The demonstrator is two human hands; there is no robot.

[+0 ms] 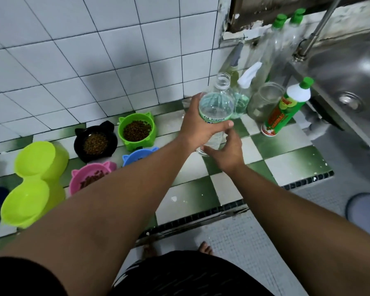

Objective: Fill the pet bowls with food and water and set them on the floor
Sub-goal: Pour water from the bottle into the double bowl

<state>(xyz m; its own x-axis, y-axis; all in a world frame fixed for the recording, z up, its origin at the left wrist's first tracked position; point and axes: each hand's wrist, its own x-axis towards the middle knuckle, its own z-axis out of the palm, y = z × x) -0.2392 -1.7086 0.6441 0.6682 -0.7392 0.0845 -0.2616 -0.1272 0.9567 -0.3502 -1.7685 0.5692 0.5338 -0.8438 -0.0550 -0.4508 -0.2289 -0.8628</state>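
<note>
Clear water bottle (214, 112), uncapped, stands above the green-and-white checked counter (271, 152), the left hand (198, 124) wrapped around its middle. Right hand (226, 152) sits at its base, fingers loosely curled, touching the bottle. To the left, near the tiled wall, are a green bowl (136, 130) and a black bowl (95, 142) with kibble, a pink bowl (90, 177), a blue bowl (137, 158) and a lime double bowl (33, 182). Open counter lies toward the front edge.
</note>
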